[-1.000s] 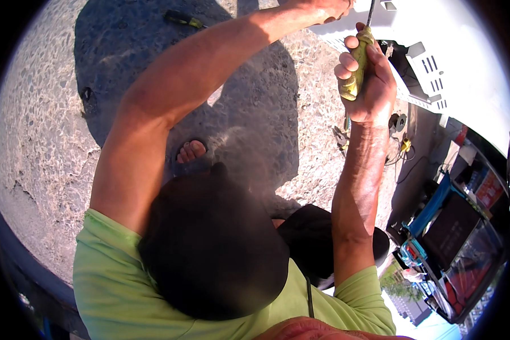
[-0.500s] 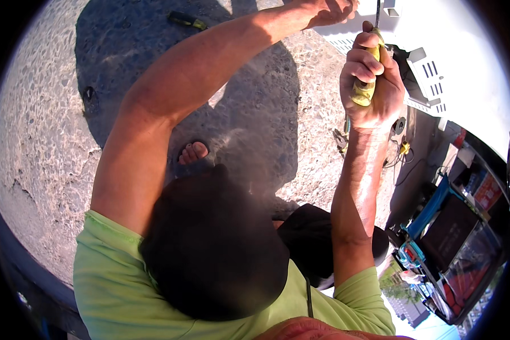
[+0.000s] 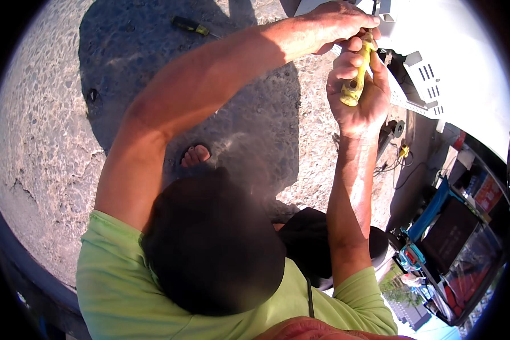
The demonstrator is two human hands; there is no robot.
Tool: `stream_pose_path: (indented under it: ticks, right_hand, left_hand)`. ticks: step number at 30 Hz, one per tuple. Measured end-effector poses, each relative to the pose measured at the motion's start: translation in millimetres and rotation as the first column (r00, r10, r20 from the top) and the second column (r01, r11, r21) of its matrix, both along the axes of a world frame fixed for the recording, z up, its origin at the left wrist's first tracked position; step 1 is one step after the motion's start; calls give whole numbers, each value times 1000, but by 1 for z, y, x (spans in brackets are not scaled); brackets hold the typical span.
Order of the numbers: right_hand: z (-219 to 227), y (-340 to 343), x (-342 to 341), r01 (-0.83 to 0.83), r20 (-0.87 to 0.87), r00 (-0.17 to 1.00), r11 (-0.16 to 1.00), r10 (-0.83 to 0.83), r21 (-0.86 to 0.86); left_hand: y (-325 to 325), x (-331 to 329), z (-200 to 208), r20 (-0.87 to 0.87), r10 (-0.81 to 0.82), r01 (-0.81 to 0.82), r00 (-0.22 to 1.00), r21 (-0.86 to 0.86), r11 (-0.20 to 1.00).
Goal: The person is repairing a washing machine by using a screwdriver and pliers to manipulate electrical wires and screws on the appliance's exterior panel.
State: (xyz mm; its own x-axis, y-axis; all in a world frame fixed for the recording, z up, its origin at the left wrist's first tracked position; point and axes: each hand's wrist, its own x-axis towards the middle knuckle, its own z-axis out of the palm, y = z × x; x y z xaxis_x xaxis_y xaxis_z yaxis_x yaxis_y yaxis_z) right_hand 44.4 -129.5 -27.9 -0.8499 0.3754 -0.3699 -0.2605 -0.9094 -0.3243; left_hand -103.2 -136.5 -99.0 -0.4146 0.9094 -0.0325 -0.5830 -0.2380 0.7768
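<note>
My right hand [image 3: 360, 85] holds a screwdriver by its yellow handle [image 3: 358, 71], its fingers curled loosely and its palm partly showing. The shaft points up, away from me, toward a white metal casing [image 3: 459, 62] with slotted edges. My left hand [image 3: 343, 24] reaches across from the left. Its fingers close at the screwdriver's shaft, just above the handle; the tip is out of sight at the upper edge. Beside the right hand, a slotted white bracket [image 3: 425, 76] borders a dark opening in the casing.
Another screwdriver [image 3: 188, 24], with a black and yellow handle, lies on the rough concrete ground [image 3: 45, 113] to the left. A cable with a yellow plug [image 3: 403, 151] lies right of my right forearm. At the lower right stands an open tool bag [image 3: 450, 232] full of items.
My left hand has moved right and down to the screwdriver's shaft. My right hand has shifted slightly left, its grip on the handle looser and the palm more exposed.
</note>
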Motion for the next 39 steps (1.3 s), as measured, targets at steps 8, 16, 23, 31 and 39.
stream_pose_path:
  ticks: [8,16,23,31,39]
  right_hand:
    - [2,-34,9,98,369,912,969,-179,226]
    - [7,-26,15,-83,-138,989,972,53,-221]
    - [14,-25,11,58,145,989,989,-39,-133]
    - [5,-19,10,-86,-97,994,945,58,-315]
    - [5,-13,13,25,18,1000,965,-22,-260]
  left_hand:
    - [9,13,4,-52,82,-86,995,-91,992]
    - [1,5,14,11,-61,61,998,-46,997]
    - [5,11,14,-106,81,-98,991,-168,981]
    - [10,7,1,-5,-48,48,999,14,999]
    - [9,11,8,-85,5,-10,996,-55,998]
